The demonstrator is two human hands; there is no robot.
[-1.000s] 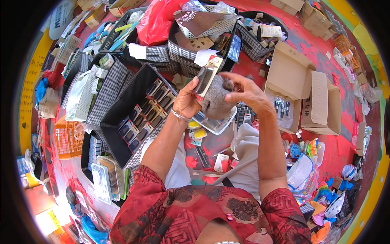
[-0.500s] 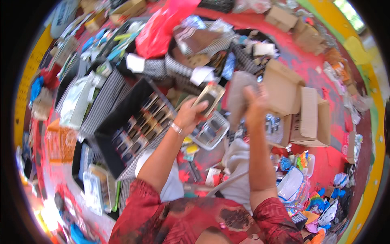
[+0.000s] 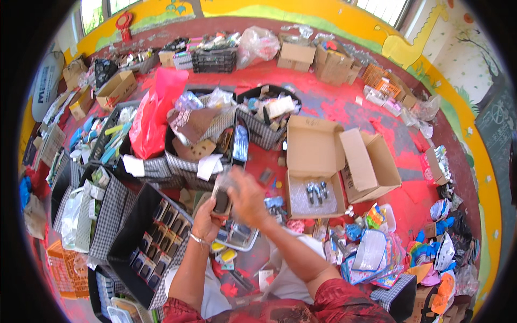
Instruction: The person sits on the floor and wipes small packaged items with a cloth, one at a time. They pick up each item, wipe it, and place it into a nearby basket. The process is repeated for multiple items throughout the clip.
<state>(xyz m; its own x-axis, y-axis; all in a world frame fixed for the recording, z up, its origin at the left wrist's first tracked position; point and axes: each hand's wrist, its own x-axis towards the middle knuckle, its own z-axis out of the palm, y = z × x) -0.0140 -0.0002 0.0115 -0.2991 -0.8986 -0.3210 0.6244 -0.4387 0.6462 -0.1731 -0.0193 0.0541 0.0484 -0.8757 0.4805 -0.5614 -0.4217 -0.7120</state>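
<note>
My left hand (image 3: 207, 219) is closed around a flat pack (image 3: 221, 201) with a dark oval item on a pale backing. Over its upper end is my right hand (image 3: 249, 200), its fingers bent around a soft grey cloth (image 3: 227, 182), blurred by motion. Left of my hands, a tilted black fabric box (image 3: 128, 237) holds rows of similar packs (image 3: 158, 242). Just below my hands, a clear plastic tray (image 3: 243, 243) contains more dark items, partly hidden by my right forearm.
An open cardboard box (image 3: 314, 151) with dark-and-silver pieces on bubble wrap stands right, beside another carton (image 3: 379, 167). Ahead are checked fabric bins (image 3: 186, 167) and a red plastic bag (image 3: 156, 118). Mixed goods (image 3: 371, 253) crowd the red floor at lower right.
My right hand has moved left with the grey cloth, from apart to over the pack. My left hand has drawn the pack lower and left. The view has tilted up, showing more wall.
</note>
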